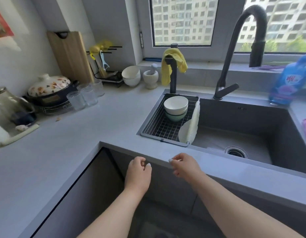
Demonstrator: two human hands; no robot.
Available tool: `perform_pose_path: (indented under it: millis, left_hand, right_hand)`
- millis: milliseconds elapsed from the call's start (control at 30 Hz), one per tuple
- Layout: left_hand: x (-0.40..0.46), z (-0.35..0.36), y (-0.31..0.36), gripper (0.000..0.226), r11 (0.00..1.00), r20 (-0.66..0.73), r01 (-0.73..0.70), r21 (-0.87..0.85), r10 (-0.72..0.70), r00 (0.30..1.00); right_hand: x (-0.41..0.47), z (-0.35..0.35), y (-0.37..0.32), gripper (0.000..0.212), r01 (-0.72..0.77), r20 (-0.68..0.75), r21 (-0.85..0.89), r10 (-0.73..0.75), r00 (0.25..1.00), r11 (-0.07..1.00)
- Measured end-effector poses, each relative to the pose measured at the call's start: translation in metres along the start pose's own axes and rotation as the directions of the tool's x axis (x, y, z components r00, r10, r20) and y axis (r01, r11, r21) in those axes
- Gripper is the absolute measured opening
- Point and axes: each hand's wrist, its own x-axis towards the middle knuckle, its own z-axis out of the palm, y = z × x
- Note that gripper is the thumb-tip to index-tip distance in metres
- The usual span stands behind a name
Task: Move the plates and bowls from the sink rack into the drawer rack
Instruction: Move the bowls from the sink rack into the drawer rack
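Two bare hands hover at the near edge of the pale grey stone countertop (80, 134), both with fingers loosely curled and holding nothing: the left hand (138, 172) sits just below the counter lip, the right hand (184, 166) just over it. Farther off, a stack of round ceramic bowls (176, 108), white ones nested on a pale green one, stands at the far end of the black wire sink rack (166, 129), which spans the left side of the dark grey sink (243, 127). A white dimpled plate (190, 127) leans on its edge against the rack's right side.

Lifting the bowl stack likely calls for both hands cupping the bottom green bowl, kept level so the upper bowls do not slide; the leaning plate is best pinched by its rim separately.

No drawer rack is visible; dark cabinet fronts (97, 194) fill the near foreground, and whether any drawer stands open cannot be told. How many bowls make up the stack is hard to count.
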Motion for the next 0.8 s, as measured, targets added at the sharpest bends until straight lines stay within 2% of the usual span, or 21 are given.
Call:
perform_pose_path:
  millis: [233, 400, 533, 667, 733, 800]
  left_hand:
    - [0.091, 0.004, 0.020, 0.050, 0.973, 0.001, -0.103, 0.208, 0.105, 0.994]
    - [0.146, 0.014, 0.027, 0.065, 0.868, 0.131, -0.190, 0.458, 0.146, 0.981]
    - [0.184, 0.032, 0.030, 0.070, 0.798, 0.234, -0.262, 0.542, 0.157, 0.960]
    - [0.210, 0.048, 0.021, 0.073, 0.742, 0.279, -0.301, 0.599, 0.158, 0.947]
    - [0.215, 0.052, 0.016, 0.072, 0.718, 0.269, -0.331, 0.612, 0.205, 0.941]
    - [0.218, 0.055, 0.016, 0.073, 0.711, 0.262, -0.354, 0.608, 0.242, 0.934]
  right_hand:
    - [0.058, -0.009, -0.029, 0.007, -0.008, -0.138, 0.055, 0.015, 0.990, 0.998]
    - [0.092, -0.009, -0.039, 0.008, -0.007, -0.209, 0.035, 0.014, 0.978, 0.999]
    - [0.121, -0.014, -0.044, 0.007, -0.027, -0.268, 0.038, 0.036, 0.963, 0.999]
    - [0.154, -0.024, -0.047, 0.005, -0.045, -0.324, 0.045, 0.057, 0.944, 0.998]
    - [0.172, -0.032, -0.049, 0.011, -0.057, -0.353, 0.041, 0.067, 0.933, 0.998]
    - [0.190, -0.040, -0.055, 0.029, -0.077, -0.372, -0.017, 0.065, 0.926, 0.997]
